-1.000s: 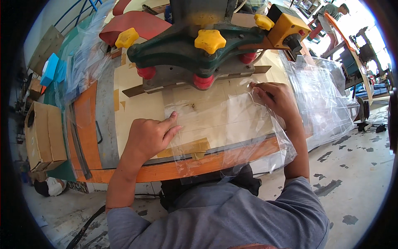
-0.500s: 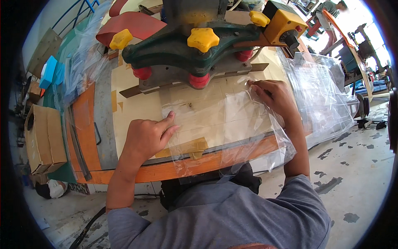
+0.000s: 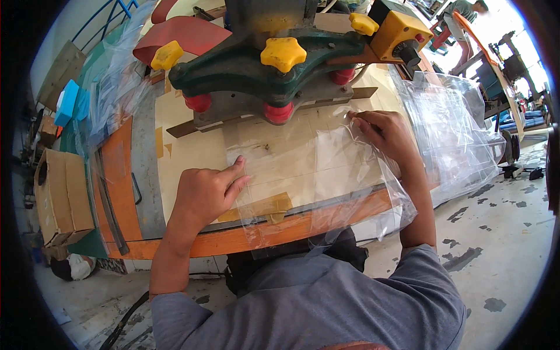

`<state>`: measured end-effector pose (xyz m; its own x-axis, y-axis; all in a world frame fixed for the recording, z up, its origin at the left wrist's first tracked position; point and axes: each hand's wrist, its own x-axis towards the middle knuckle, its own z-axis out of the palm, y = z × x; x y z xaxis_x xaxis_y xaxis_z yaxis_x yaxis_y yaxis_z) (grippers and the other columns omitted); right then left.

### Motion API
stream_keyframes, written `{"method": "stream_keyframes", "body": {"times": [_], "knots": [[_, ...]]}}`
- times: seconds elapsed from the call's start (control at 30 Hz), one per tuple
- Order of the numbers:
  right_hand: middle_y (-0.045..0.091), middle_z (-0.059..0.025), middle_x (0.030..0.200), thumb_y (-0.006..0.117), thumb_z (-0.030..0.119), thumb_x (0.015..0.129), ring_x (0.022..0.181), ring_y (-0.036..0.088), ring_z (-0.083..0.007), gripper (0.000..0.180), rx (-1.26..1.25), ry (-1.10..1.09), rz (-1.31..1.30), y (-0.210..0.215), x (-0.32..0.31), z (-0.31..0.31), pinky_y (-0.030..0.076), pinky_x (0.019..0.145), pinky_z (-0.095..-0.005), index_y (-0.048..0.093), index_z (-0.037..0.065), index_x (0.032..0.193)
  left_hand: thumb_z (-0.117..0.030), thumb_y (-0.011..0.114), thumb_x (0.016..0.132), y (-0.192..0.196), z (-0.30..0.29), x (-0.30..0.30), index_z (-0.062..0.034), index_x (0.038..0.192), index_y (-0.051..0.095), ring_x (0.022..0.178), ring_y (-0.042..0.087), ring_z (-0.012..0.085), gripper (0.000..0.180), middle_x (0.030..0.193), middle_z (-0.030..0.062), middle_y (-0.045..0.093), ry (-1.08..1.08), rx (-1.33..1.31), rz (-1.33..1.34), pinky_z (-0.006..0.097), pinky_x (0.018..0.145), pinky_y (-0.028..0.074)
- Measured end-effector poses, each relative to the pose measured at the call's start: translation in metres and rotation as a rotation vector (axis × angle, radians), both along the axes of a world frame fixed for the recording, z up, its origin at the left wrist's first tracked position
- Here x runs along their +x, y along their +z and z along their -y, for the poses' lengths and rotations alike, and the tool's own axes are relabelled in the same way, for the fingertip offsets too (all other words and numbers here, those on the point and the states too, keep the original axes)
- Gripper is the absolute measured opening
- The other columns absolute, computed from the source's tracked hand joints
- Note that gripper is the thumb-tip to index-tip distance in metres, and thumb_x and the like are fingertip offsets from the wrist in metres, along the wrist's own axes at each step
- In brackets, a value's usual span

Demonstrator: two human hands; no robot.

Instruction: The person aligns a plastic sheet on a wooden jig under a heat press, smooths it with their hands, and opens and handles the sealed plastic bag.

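A sheet of clear plastic film (image 3: 338, 169) lies across the pale board on the worktable, its near end hanging over the orange edge. My left hand (image 3: 204, 189) rests at the film's left edge, fingers curled, index and thumb tips close together on it. At the film's far right corner, my right hand (image 3: 385, 134) pinches it between thumb and fingers. Just beyond both hands stands a dark green press head (image 3: 245, 70) with yellow star knobs (image 3: 283, 53) and red collars. Beneath it, a long metal bar (image 3: 186, 128) sits over the film's far edge.
Stacked clear plastic sheets (image 3: 455, 134) hang over the table's right side. A yellow control box (image 3: 401, 38) with a black knob stands beside the press. At left are a metal strip (image 3: 111, 204), a hex key (image 3: 137, 188) and a cardboard box (image 3: 61, 195). Another person (image 3: 464, 29) is far right.
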<state>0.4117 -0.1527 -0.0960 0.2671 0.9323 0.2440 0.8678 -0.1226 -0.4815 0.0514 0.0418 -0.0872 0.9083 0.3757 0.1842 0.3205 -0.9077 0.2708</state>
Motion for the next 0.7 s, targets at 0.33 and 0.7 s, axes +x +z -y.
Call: {"method": "stream_keyframes", "body": {"times": [0.33, 0.7], "knots": [[0.076, -0.0186, 0.093, 0.066, 0.018, 0.100, 0.066, 0.069, -0.0284, 0.025, -0.023, 0.016, -0.015, -0.0017, 0.0022, 0.0016, 0.055, 0.066, -0.0365, 0.078, 0.002, 0.115, -0.031, 0.079, 0.092, -0.0003, -0.0001, 0.0002, -0.0124, 0.120, 0.079, 0.054, 0.064, 0.0296, 0.034, 0.067, 0.0135, 0.068, -0.002, -0.001, 0.010, 0.039, 0.053, 0.048], [0.074, -0.0182, 0.086, 0.067, 0.024, 0.099, 0.070, 0.070, -0.0352, 0.023, -0.008, -0.019, -0.009, -0.0021, -0.0001, 0.0002, 0.054, 0.066, -0.0431, 0.079, 0.006, 0.108, -0.031, 0.078, 0.093, -0.0018, 0.0004, -0.0010, -0.0124, 0.120, 0.079, 0.056, 0.065, 0.0298, 0.033, 0.069, 0.0131, 0.070, 0.017, -0.006, 0.028, 0.038, 0.055, 0.050]]}}
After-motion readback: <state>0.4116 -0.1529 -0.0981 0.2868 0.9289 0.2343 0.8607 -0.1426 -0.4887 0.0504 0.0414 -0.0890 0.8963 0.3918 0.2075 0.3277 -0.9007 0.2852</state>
